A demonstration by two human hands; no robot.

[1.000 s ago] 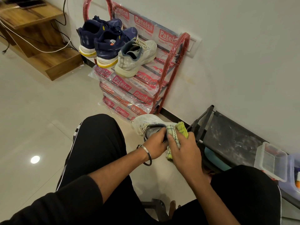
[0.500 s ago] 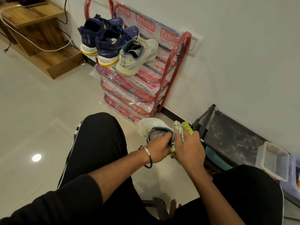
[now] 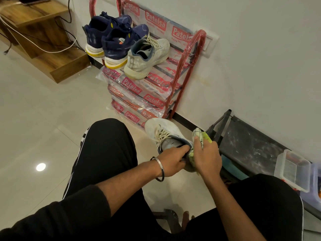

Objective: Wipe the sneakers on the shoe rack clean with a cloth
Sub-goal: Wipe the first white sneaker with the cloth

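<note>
A white sneaker (image 3: 160, 130) is held between my knees, toe pointing away. My left hand (image 3: 172, 158) grips its heel collar, fingers inside the opening. My right hand (image 3: 206, 156) presses a green-and-white cloth (image 3: 201, 134) against the sneaker's right side near the heel. The red shoe rack (image 3: 189, 66), still wrapped in printed plastic, stands against the wall. On its top shelf sit the matching white sneaker (image 3: 147, 58) and two navy sneakers (image 3: 114, 40) with yellow-edged soles.
A wooden stepped unit (image 3: 43, 37) with cables is at the far left. A low dark rack (image 3: 251, 145) stands to the right by the wall, with clear plastic boxes (image 3: 293, 169) on it. Glossy tile floor (image 3: 43, 127) lies to the left.
My right hand with the cloth has shifted slightly along the sneaker's side. The sneaker shows more of its toe and laces. My left hand keeps its hold.
</note>
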